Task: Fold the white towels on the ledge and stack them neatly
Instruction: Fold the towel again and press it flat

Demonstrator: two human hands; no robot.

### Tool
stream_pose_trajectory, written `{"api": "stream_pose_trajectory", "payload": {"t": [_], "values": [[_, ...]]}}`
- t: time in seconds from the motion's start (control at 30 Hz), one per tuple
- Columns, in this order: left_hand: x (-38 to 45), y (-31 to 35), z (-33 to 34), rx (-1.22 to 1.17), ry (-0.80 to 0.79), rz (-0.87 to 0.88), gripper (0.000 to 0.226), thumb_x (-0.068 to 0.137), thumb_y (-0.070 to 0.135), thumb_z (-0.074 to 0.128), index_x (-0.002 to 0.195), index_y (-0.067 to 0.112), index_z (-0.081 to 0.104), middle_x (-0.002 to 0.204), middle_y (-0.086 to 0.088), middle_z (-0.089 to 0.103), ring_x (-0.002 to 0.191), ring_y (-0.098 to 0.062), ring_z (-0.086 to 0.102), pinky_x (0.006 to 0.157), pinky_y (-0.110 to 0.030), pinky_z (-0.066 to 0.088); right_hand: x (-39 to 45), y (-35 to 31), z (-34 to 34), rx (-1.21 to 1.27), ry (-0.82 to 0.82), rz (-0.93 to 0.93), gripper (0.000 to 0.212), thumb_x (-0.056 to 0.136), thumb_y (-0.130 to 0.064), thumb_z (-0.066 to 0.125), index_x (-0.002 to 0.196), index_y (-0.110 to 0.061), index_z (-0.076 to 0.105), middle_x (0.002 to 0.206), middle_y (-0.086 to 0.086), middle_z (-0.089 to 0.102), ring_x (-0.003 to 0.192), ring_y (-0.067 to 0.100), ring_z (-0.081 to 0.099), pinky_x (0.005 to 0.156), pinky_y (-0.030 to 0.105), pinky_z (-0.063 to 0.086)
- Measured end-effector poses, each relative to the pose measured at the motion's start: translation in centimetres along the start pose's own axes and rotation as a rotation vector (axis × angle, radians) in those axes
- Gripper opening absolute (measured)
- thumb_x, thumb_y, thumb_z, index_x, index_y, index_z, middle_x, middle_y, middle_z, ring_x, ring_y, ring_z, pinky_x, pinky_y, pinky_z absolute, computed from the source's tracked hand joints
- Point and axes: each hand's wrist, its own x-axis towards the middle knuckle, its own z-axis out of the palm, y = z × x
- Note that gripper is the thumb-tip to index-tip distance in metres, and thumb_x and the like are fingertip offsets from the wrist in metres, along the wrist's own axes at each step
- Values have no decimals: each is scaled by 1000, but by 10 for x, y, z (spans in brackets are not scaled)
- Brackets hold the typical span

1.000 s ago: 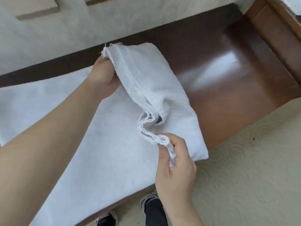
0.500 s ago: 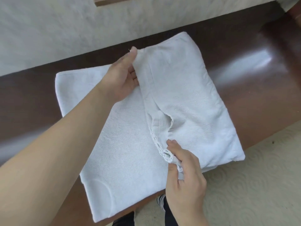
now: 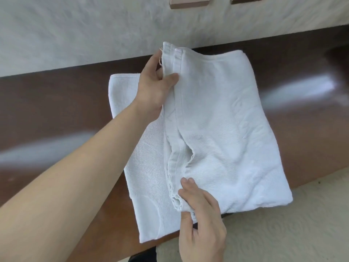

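Note:
A white towel [image 3: 222, 133] lies on the dark brown wooden ledge [image 3: 56, 114], its right part folded over onto the left. My left hand [image 3: 153, 87] pinches the far end of the folded hem, lifted slightly above the ledge by the wall. My right hand [image 3: 198, 214] pinches the near end of the same hem at the ledge's front edge. Between my hands the hem sags and gapes a little. The lower layer of the towel shows to the left of the hem.
A pale textured wall [image 3: 94, 31] rises behind the ledge, with two small wooden blocks [image 3: 189, 2] at the top. Patterned beige carpet [image 3: 283, 224] lies below the ledge's front edge. Bare ledge surface extends left and right of the towel.
Both hands have carried the towel's hem leftward over the lower layer. The view has shifted right to left, so the towel's left end now shows.

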Motion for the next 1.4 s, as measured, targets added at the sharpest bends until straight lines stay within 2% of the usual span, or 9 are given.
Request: {"api": "stream_pose_trajectory", "payload": {"t": [0.33,0.53,0.67,0.83,0.97,1.1,1.27,1.33,1.4], "values": [[-40,10,-68,-123,120,17,66,95,-13,53,154,8,31,121,-18,65,113,-36,65,98,-54,53,-25,-33,30,46,-63,-122,37,85,4,45,105,-18,68,118,1,73,121,14,64,82,35,56],[-57,13,-92,-51,214,82,62,95,-13,52,151,8,36,110,-6,74,111,-30,68,96,-48,55,-37,-35,42,11,-151,-202,37,82,1,48,107,-20,65,119,0,73,122,12,63,91,30,53],[-61,4,-99,31,279,80,61,94,-10,55,150,6,38,115,-11,72,117,-35,66,102,-55,51,-41,-30,45,-59,-150,-236,48,105,-7,35,91,-13,80,115,1,74,118,13,66,85,32,55],[-61,0,-96,157,368,62,52,90,6,62,141,12,50,114,-18,71,109,-36,68,97,-56,54,-42,-23,42,-131,-188,-333,40,105,-10,44,93,-16,82,114,-1,75,116,12,67,82,32,56],[-70,1,-91,319,397,80,66,90,24,71,148,18,40,131,1,65,120,-14,64,102,-43,53,-46,-20,35,-157,-234,-399,29,98,-7,53,101,-16,81,119,2,73,114,17,68,81,35,58],[-102,-2,-85,354,417,62,72,93,18,71,152,12,30,145,5,50,131,-1,52,111,-26,43,-43,-18,23,-190,-223,-426,27,93,-3,59,101,-15,81,111,4,75,97,19,68,78,34,56],[-162,-13,-69,311,401,31,48,94,8,68,134,13,43,134,4,57,122,0,59,104,-23,47,-50,-20,23,-249,-379,-389,19,85,-4,68,97,-16,78,114,1,60,93,21,55,80,34,51],[-182,-14,-65,282,405,-1,37,93,7,69,122,17,48,124,9,61,114,3,62,98,-18,48,-46,-24,19,-163,-412,-313,8,94,-21,68,95,-16,74,108,-1,56,89,21,56,79,33,49],[-200,-16,-62,272,409,-50,31,92,9,69,114,23,53,115,17,63,109,5,63,93,-17,48,-42,-32,13,-81,-430,-160,20,100,-36,60,98,-17,64,100,-4,53,84,20,57,76,31,49]]}}
